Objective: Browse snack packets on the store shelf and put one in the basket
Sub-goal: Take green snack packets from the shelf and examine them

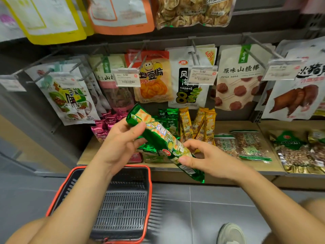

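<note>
**A:** so where's the packet right now?

**B:** the long green snack packet is up in the air, held by both hands in front of the wooden shelf. it's tilted, top end up-left, bottom end down-right. it's not in the basket

**A:** how are the hands on it?

**B:** the left hand grips the upper end, thumb laid across the front and fingers wrapped behind. the right hand pinches the lower part, thumb pressed on the face and fingers curled over the far edge. both are closed around it, neither is free. both forearms come up from the bottom corners and angle inward, and the left one crosses over the basket

**A:** and the basket?

**B:** the black basket with a red rim sits on the grey tiled floor, below the packet and a bit left of it, right against the shelf base. I can only see its slotted bottom

**A:** what's around it on the shelf?

**B:** right behind the packet there's more green packets, with yellow packets to their right and pink ones to the left. further right are bags of nuts lying flat. above all that hang pegged pouches, including a potato chip pouch and a hawthorn stick pouch, with price tags clipped in front. there's also a light shoe at the bottom edge
</note>
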Available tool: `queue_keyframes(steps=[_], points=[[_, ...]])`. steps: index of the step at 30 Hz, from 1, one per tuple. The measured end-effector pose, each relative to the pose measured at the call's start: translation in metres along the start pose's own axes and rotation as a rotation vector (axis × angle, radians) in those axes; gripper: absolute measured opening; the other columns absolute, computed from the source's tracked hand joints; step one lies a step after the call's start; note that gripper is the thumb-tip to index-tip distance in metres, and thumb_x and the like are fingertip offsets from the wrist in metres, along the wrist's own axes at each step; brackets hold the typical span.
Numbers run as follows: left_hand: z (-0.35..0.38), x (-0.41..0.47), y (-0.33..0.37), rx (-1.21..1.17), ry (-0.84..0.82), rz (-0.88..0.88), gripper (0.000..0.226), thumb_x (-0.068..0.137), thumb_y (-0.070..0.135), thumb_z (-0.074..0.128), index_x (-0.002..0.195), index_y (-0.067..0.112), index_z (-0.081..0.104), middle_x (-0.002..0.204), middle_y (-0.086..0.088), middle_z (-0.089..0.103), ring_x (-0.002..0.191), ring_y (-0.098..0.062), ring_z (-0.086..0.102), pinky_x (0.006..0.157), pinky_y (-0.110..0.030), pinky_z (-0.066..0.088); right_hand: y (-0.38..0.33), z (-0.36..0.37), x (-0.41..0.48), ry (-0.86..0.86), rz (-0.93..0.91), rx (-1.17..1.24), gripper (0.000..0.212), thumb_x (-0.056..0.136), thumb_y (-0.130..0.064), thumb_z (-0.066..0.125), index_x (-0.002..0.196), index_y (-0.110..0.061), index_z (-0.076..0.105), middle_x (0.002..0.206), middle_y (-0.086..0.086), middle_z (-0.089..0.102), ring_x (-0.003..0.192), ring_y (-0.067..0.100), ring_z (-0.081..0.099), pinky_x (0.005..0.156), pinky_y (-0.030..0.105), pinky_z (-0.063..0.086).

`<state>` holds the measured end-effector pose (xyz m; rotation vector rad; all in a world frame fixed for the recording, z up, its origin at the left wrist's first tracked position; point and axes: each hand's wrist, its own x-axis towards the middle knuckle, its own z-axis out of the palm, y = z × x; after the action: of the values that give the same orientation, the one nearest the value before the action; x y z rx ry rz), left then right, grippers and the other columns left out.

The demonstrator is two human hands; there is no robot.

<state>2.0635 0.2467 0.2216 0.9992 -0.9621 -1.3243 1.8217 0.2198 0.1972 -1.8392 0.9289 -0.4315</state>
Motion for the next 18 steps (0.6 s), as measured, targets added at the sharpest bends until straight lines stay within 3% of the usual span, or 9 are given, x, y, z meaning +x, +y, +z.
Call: queue_keyframes(steps=[3,5,8,13,16,18], points=[[-0.007,0.0,0.005,0.084,0.019,-0.048,0.037,0.06,0.044,0.087,0.086,0.02,0.076,0.09,-0.003,0.07,0.076,-0.014,0.062,0.06,-0.024,0.055,0.001,-0.012,-0.002,0.064,-0.015,-0.045,0.045,0.076,-0.056,0.06,0.106,-0.023,0.062,0.104,0.006,0.064,0.097,0.025,0.06,0.088,0.042,0.049],[-0.006,0.0,0.002,0.077,0.022,-0.099,0.019,0.075,0.035,0.074,0.085,0.019,0.074,0.084,-0.004,0.069,0.062,-0.013,0.059,0.051,-0.023,0.053,0.002,-0.018,-0.004,0.112,-0.012,-0.082,0.044,0.072,-0.058,0.063,0.106,-0.029,0.061,0.101,-0.001,0.066,0.095,0.014,0.06,0.084,0.032,0.05],[-0.002,0.002,0.0,0.175,0.089,-0.152,0.015,0.084,0.032,0.07,0.082,0.017,0.071,0.078,-0.007,0.068,0.052,-0.014,0.058,0.044,-0.021,0.051,0.004,-0.021,-0.006,0.163,0.021,-0.133,0.046,0.064,-0.062,0.068,0.103,-0.04,0.058,0.103,-0.014,0.062,0.095,0.0,0.057,0.077,0.017,0.045],[-0.008,0.005,-0.003,0.234,0.123,-0.114,0.009,0.092,0.019,0.061,0.09,0.023,0.069,0.078,-0.008,0.069,0.054,-0.017,0.063,0.047,-0.02,0.053,0.004,-0.024,-0.006,0.214,0.034,-0.122,0.041,0.059,-0.063,0.072,0.095,-0.046,0.062,0.105,-0.021,0.064,0.1,-0.008,0.056,0.082,0.014,0.044],[-0.009,0.005,-0.007,0.207,0.127,-0.124,0.017,0.094,0.016,0.058,0.087,0.027,0.069,0.08,-0.007,0.07,0.059,-0.019,0.066,0.051,-0.022,0.055,0.006,-0.031,-0.008,0.214,0.058,-0.043,0.039,0.062,-0.058,0.075,0.097,-0.044,0.068,0.1,-0.021,0.069,0.095,0.003,0.063,0.085,0.028,0.052],[-0.009,0.005,-0.01,0.168,0.136,-0.13,0.018,0.093,0.015,0.058,0.086,0.026,0.069,0.087,-0.009,0.069,0.066,-0.02,0.068,0.054,-0.024,0.056,0.008,-0.036,-0.009,0.248,0.077,0.028,0.037,0.065,-0.055,0.076,0.1,-0.045,0.071,0.103,-0.024,0.069,0.098,0.001,0.063,0.085,0.028,0.049]])
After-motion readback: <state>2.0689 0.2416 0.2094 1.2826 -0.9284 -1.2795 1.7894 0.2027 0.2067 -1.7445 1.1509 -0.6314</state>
